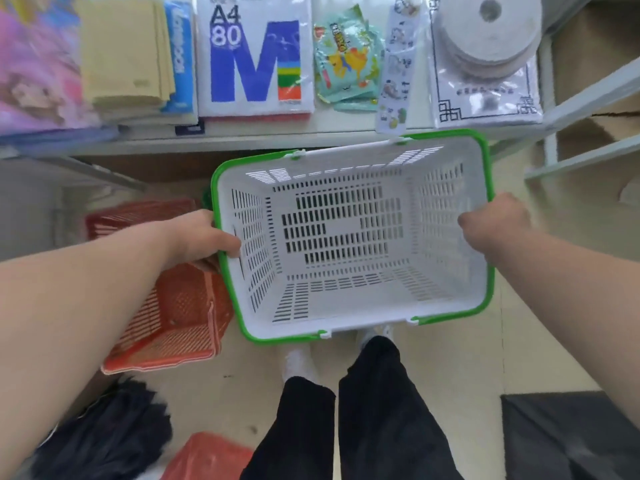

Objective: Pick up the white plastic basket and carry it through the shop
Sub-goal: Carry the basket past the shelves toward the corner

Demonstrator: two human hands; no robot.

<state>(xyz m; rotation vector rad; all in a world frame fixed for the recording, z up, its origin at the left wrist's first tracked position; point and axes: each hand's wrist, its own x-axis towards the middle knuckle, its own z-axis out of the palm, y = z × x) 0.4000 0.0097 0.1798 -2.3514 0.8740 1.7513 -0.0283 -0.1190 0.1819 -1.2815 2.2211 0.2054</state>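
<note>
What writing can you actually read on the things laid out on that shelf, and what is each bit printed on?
"A4", "80" and a big blue "M": white paper pack on the shelf.
Blue-edged pack beside the tan envelopes: white lettering, too blurred to read.
Green cartoon packets: lettering unreadable.
White bag of grey discs: small print too blurred.
White plastic basket: no text.

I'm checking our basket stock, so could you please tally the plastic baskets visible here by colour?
White with green rim: 1, the white basket, held by the left hand and right hand.
Red: 2, one red basket on the floor at left, another red basket partly visible at the bottom edge.
Total: 3
</note>
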